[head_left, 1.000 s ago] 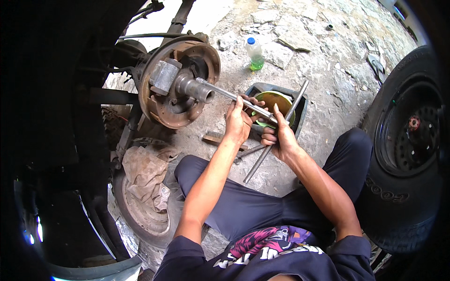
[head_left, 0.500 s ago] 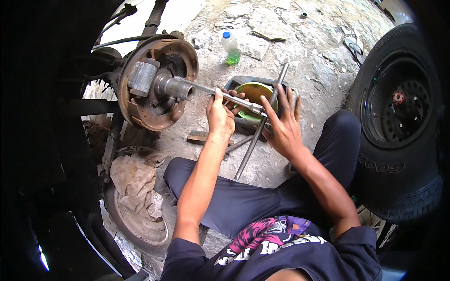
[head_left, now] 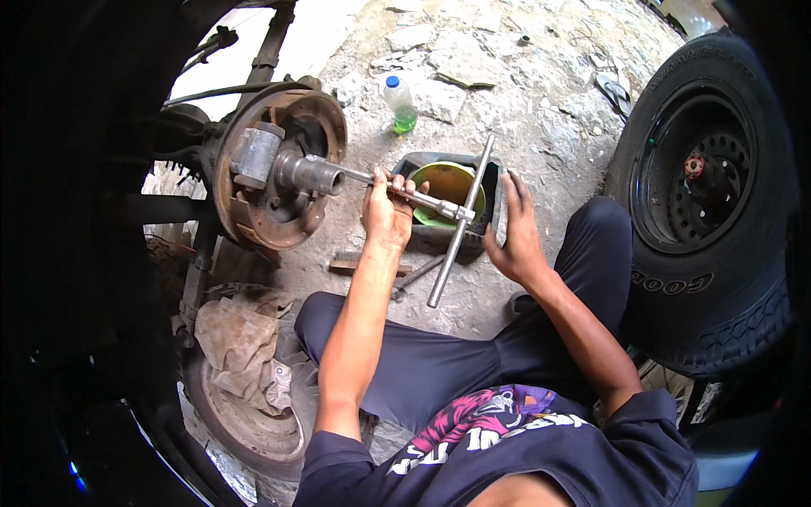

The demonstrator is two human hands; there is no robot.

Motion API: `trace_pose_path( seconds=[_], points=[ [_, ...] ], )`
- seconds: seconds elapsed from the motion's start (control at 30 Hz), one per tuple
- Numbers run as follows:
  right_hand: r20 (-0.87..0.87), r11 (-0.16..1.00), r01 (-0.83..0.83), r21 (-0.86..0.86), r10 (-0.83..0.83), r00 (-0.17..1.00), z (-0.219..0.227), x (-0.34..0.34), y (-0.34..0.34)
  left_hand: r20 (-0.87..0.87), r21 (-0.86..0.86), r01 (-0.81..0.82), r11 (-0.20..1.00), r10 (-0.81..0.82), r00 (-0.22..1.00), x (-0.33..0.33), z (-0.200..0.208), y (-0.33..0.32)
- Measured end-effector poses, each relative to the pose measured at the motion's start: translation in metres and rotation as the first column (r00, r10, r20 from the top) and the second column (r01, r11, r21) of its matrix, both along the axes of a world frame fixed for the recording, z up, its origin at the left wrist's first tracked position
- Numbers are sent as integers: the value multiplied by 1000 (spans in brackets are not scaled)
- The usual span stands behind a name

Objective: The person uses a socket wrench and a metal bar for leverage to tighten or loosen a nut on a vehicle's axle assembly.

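Observation:
My left hand (head_left: 389,215) is closed around the shaft of a T-handle socket wrench (head_left: 432,204). The wrench's far end runs up to the brake assembly, behind the protruding metal spindle tube (head_left: 314,176); whether it sits on a bolt there cannot be seen. Its crossbar (head_left: 452,255) slants across the near end of the shaft. To the right of the crossbar, my right hand (head_left: 519,241) is open, fingers apart, touching nothing. Around the spindle is a rusty round backing plate (head_left: 336,127) with a grey metal block (head_left: 257,152) on it.
Beneath the wrench, a dark crate (head_left: 497,173) holds a green bowl (head_left: 428,221). Beyond stands a bottle of green liquid (head_left: 404,118). A brush (head_left: 345,264) and metal bar (head_left: 416,277) lie nearer. A large tyre (head_left: 676,317) rises at right; a cloth (head_left: 241,355) covers a round drum (head_left: 211,406).
My right hand has come off the crossbar and now hovers to its right. The crossbar has tilted slightly. My left hand stays on the shaft; the whole view has shifted a little.

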State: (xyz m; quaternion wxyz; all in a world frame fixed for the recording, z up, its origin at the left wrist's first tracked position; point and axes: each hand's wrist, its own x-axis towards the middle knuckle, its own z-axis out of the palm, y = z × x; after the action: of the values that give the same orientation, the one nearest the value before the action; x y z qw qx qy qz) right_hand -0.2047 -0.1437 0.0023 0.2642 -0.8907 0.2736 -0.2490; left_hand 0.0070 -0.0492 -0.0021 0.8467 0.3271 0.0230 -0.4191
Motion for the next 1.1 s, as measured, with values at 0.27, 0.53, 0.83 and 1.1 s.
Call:
trace_pose_path(
  seconds=[0.27, 0.53, 0.83, 1.1],
  points=[
    [46, 944, -51, 325, 38, 998, 5, 24, -8, -23, -81, -1, 997, -1, 1000, -3, 13, -12],
    [-134, 494, 148, 857, -64, 989, 15, 9, 6, -71, -76, -46, 996, 40, 997, 3, 16, -1],
    [32, 929, -162, -334, 183, 983, 28, 9, -6, -95, -39, -77, 996, 73, 993, 3, 15, -3],
    [-77, 574, 176, 800, -193, 978, 10, 30, 11, -75, -138, -58, 989, 48, 996, 16, 4, -3]
  ],
)
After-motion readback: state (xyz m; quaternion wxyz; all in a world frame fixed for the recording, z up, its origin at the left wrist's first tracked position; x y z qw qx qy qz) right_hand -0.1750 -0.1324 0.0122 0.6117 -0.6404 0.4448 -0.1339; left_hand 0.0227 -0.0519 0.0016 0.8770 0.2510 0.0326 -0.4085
